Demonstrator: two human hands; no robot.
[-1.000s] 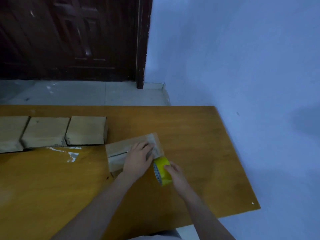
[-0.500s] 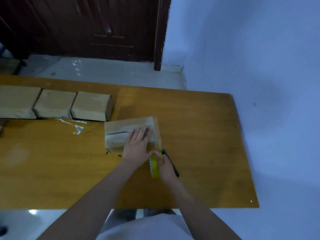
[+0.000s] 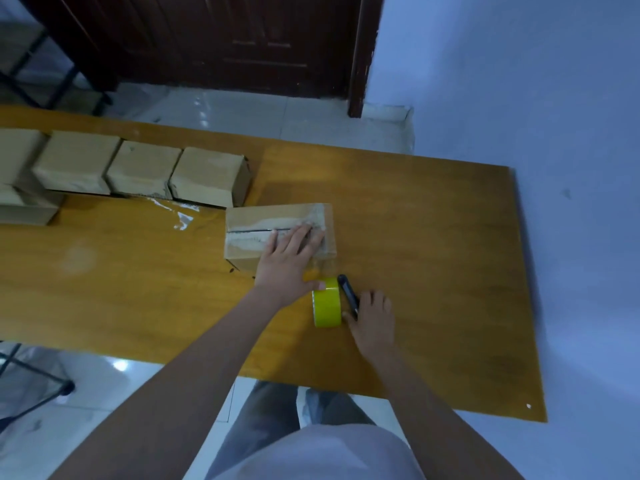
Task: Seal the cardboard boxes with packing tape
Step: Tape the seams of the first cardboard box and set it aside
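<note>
One head-worn wide-angle view looks steeply down and forward from above the person's lap, close over the near edge of the table [image 3: 433, 271]; the door [image 3: 242, 39] and floor lie beyond its far edge.

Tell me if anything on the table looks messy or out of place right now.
One thing: a crumpled scrap of clear tape lies stuck on the wooden table, between the row of boxes and the box under the left hand. It looks like stray waste. Nothing else stands out.
</note>
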